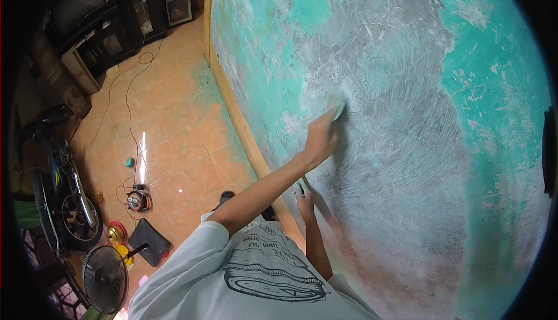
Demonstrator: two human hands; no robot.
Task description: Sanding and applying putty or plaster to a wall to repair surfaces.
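My left hand (322, 138) reaches across to the wall (395, 128) with its fingers closed round a pale, flat piece (336, 106). Motion blurs that piece, so I cannot tell its exact kind; it lies against the wall. Around it the surface is scuffed grey with curved scratch marks, bordered by patches of turquoise paint (488, 87). Lower down and close to the wall, my right hand (304, 202) has its fingers curled. Something small and dark shows at its fingertips, too small to name.
Orange floor tiles (168, 87) carry turquoise dust beside the yellowish baseboard (232, 96). A cable runs to a round device (138, 199). Left stand a motorcycle (70, 198), a fan (104, 278) and dark cabinets (107, 47). A small turquoise object (129, 162) lies on the floor.
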